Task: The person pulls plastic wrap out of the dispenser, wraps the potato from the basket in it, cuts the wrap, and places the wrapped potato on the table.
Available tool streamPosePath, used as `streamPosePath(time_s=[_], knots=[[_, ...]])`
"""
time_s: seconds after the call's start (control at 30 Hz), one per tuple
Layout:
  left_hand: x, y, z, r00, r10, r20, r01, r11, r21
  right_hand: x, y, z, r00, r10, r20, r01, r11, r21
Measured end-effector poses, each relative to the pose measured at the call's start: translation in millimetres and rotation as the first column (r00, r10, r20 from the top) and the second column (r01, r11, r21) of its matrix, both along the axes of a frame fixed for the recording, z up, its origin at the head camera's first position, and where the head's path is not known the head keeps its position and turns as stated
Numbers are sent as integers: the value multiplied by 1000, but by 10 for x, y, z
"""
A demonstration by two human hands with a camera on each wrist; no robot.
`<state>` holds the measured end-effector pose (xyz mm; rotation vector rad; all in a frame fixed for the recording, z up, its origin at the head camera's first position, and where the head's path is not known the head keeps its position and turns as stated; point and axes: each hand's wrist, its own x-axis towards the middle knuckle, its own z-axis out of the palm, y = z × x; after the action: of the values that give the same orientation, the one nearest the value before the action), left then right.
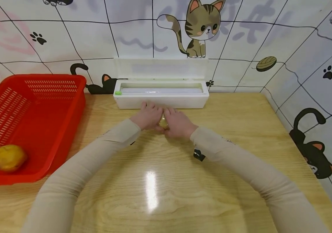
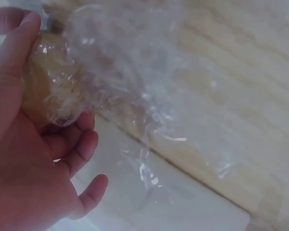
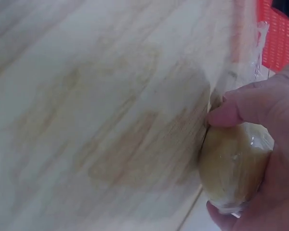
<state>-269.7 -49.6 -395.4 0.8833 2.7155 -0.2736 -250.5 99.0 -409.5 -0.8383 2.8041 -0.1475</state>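
Note:
A round yellow fruit [image 1: 163, 123] in clear plastic wrap sits between my two hands, close over the table in front of the white box. My left hand [image 1: 149, 117] grips it from the left, its thumb and fingers curled round it. From the other side my right hand [image 1: 179, 122] holds the same fruit, thumb over the top and fingers round its side, as the right wrist view shows. Crumpled plastic wrap [image 2: 149, 96] trails loosely off the fruit in the left wrist view. In the head view the hands hide most of the fruit.
Behind the hands, against the wall, stands a white cling film box [image 1: 161, 102] with its lid raised, a film roll [image 1: 163, 91] inside and a green slider [image 1: 118, 93]. To the left, a red basket [image 1: 52, 142] holds another yellow fruit [image 1: 9, 158]. All stand on a wooden table [image 1: 119, 200].

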Motion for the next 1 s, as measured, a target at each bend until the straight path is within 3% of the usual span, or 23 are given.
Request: streamPosePath(time_s=[0.13,0.27,0.37,0.53,0.77,0.9,1.0], knots=[[0,-29,-14,1000,14,1,-14,1000,13,-90,-14,-13,995,-8,102,21,992,-123],[-10,-25,-35,1000,21,13,-21,1000,22,-146,-70,51,985,-28,169,47,993,-109],[-10,-16,-34,999,28,26,-29,999,33,-127,-102,83,991,-28,129,36,997,-61],[-1,-69,-19,994,54,98,-62,995,79,-70,-122,50,998,-34,55,40,994,-99],[-73,-283,105,984,23,179,-47,990,130,-16,-126,24,997,-47,61,56,986,-154],[-91,-308,162,973,-26,231,-7,990,143,17,-131,63,998,-61,30,63,997,-50],[-92,-294,161,966,-41,254,4,990,144,43,-175,109,1000,-25,-17,26,998,53]])
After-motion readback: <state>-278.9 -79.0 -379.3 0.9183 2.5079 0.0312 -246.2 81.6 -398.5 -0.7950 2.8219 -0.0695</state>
